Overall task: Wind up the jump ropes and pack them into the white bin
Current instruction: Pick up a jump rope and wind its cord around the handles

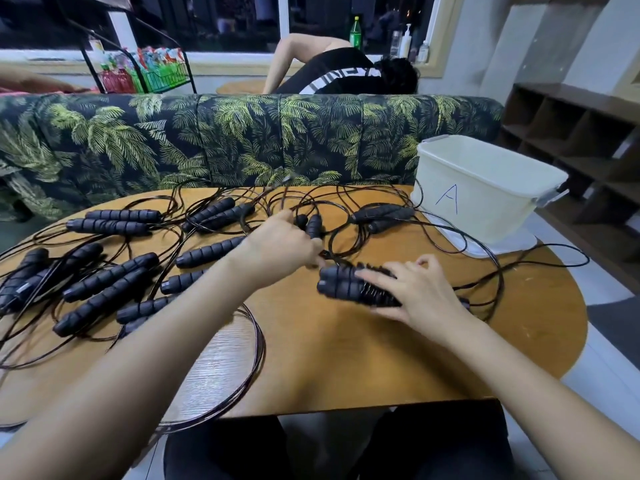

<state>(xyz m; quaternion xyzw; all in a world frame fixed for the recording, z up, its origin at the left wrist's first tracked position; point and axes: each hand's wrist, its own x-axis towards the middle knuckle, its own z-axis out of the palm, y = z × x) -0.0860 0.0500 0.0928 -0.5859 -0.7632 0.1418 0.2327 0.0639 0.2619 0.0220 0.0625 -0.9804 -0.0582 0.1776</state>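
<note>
Leftmost, loose ropes (104, 278) heaped on table (346, 358), far left of bin (485, 188). Left hand (280, 244) pinches cord (328, 252), left of bin. Right hand (420, 292) clasps paired handles (341, 284), before bin.

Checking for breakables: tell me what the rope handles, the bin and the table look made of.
Handles: likely matte black foam, ribbed grip rings. White bin: plastic, smooth, slightly translucent walls. Table: wood or wood-look laminate, visible grain, satin sheen.

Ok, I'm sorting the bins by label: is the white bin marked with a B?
No, the white bin at the far right of the table bears a handwritten blue A on its side.
</note>
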